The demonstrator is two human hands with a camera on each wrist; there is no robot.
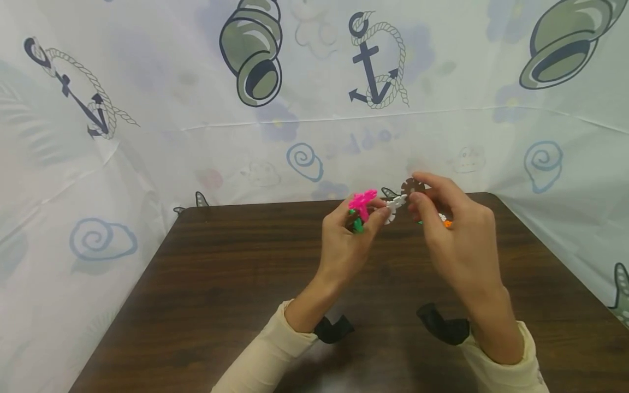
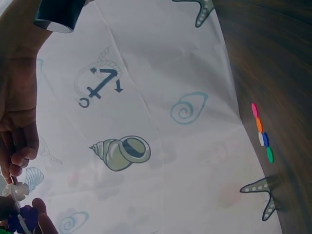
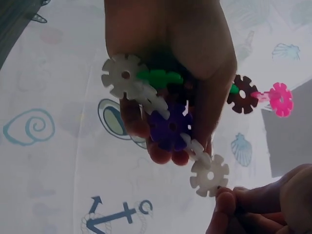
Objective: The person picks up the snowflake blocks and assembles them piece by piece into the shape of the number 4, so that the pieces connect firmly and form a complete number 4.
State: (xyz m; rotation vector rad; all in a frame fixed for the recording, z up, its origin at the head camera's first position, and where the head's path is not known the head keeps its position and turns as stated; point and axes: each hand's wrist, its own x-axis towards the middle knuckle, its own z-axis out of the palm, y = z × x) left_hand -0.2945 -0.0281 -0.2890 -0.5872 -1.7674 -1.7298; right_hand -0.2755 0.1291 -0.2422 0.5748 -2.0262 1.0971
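My left hand grips a chain of interlocking notched plastic discs, also seen in the right wrist view. In it are a pink disc, a brown one, green pieces, a purple disc and several white ones, with a white disc at the end. My right hand pinches a loose brown disc between thumb and fingers, at the edge of that white disc. Whether the two interlock is hidden by the fingertips. In the left wrist view, the right hand faces the left hand's fingertips.
A row of coloured discs, pink, orange, white, blue and green, lies near the far edge of the dark wooden table. Behind it hangs a white sheet printed with shells and anchors. Black bands sit at both wrists.
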